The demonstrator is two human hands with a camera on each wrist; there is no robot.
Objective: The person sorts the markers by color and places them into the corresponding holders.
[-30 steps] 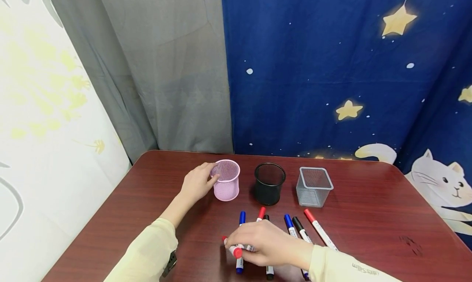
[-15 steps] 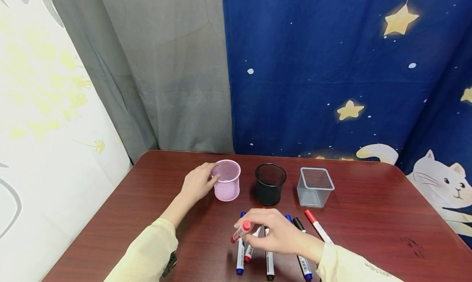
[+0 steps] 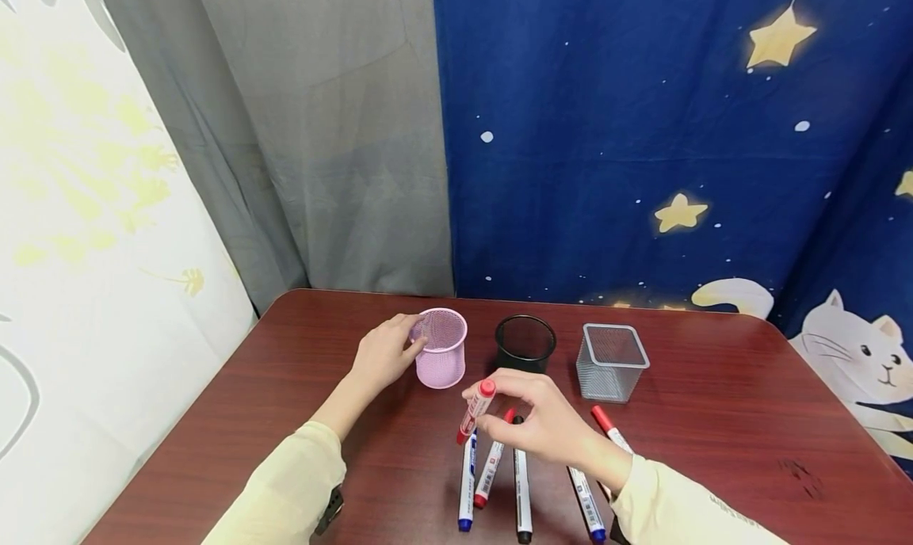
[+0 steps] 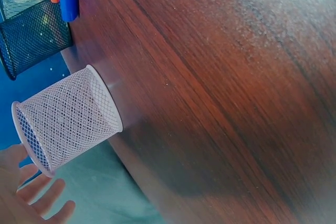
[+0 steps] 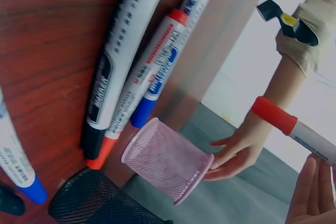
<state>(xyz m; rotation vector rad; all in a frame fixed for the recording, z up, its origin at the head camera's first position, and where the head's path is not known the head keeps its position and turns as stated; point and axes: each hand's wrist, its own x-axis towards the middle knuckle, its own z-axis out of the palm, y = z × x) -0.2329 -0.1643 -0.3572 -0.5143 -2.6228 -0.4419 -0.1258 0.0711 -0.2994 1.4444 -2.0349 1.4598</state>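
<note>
My left hand (image 3: 385,351) is at the left rim of a pink mesh pen holder (image 3: 441,368), thumb and fingers around that edge. In the left wrist view the holder (image 4: 71,119) stands with the hand (image 4: 39,198) at its rim, the other fingers spread loosely. My right hand (image 3: 542,420) pinches a red-capped whiteboard marker (image 3: 475,410) between thumb and fingers, raised above the table and tilted. The right wrist view shows this marker's red cap (image 5: 273,115) beyond the fingertips. Below it lie a blue marker (image 3: 467,482), a red marker (image 3: 490,472) and a black marker (image 3: 523,493).
A round black mesh holder (image 3: 524,363) stands right of the pink one, partly behind my right hand. Farther right is a square silver mesh holder (image 3: 609,371). Another blue marker (image 3: 587,507) and red marker (image 3: 609,426) lie near my right forearm. Curtains (image 3: 342,133) hang behind the table.
My right hand has lifted the red marker off the table and carried it up and away from me, turning it more upright. The left hand stays at the pink holder.
</note>
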